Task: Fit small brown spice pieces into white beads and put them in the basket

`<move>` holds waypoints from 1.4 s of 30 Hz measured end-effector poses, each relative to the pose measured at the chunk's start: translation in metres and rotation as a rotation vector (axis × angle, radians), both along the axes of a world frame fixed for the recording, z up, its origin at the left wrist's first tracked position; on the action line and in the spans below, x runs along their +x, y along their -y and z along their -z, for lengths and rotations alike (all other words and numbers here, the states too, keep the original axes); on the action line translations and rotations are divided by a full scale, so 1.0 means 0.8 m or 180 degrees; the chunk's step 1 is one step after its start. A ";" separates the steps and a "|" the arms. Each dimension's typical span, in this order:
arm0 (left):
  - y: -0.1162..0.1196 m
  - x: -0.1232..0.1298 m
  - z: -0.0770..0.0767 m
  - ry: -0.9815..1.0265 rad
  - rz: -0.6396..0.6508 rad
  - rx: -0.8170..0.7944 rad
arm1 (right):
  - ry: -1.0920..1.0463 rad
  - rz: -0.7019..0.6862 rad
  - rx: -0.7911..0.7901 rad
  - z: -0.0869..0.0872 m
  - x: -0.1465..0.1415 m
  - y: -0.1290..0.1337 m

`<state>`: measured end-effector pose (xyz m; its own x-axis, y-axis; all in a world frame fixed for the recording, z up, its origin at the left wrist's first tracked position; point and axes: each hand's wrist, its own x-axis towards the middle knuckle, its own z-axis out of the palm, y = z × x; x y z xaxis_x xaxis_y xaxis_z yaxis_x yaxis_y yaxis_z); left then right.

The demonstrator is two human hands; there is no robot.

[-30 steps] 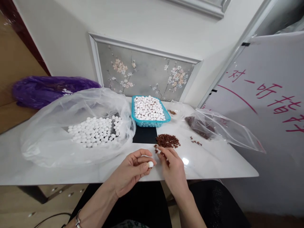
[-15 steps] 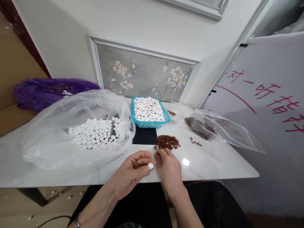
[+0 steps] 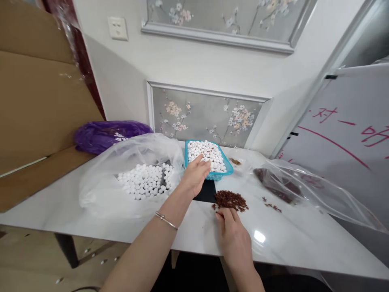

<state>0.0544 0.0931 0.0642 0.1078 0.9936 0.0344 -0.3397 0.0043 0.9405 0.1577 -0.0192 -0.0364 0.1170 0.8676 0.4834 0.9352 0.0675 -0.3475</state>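
My left hand (image 3: 197, 173) reaches over the near left part of a blue plastic basket (image 3: 224, 174), which is heaped with small white balls (image 3: 202, 149). Its fingers are stretched out and apart, and I see no ball between them. My right hand (image 3: 234, 235) rests low over the table at the near edge of a pile of small reddish-brown, star-shaped pieces (image 3: 231, 200). Thumb and fingertips are pinched together there; whatever they hold is hidden. A few brown pieces lie among the white balls.
A clear plastic bag (image 3: 100, 186) with many white balls lies left on the white marbled table (image 3: 194, 235). Behind it is a purple bag (image 3: 109, 136). A zip bag of brown pieces (image 3: 276, 184) lies right, near scattered pieces (image 3: 272, 207). A dark mat (image 3: 205, 192) lies before the basket.
My left hand has moved forward from the table's front to the basket, and the white ball it held no longer shows. My right hand stays pinched by the brown pile. The view has shifted.
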 end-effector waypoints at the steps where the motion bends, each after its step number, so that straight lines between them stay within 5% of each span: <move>1: -0.002 -0.004 0.002 -0.0199 -0.0050 0.0072 | 0.0003 -0.0010 0.0010 0.001 0.001 0.001; 5: 0.006 -0.045 0.006 -0.1201 -0.0124 0.0491 | -0.0013 -0.0013 0.0073 0.005 0.000 0.001; 12: 0.016 -0.163 0.001 -0.3380 -0.0377 0.0891 | -0.0141 0.0100 0.0077 0.008 -0.002 0.001; 18: 0.023 -0.180 0.027 -0.4380 -0.0108 0.0896 | -0.0266 0.0127 0.0001 0.008 -0.001 0.004; 38: 0.022 -0.174 0.026 -0.4482 -0.0059 0.1243 | -0.1193 -0.0176 0.0393 -0.009 0.000 0.006; 42: 0.040 -0.157 0.009 -0.3247 -0.0199 0.1067 | -0.1466 -0.0371 0.0422 -0.009 0.002 0.005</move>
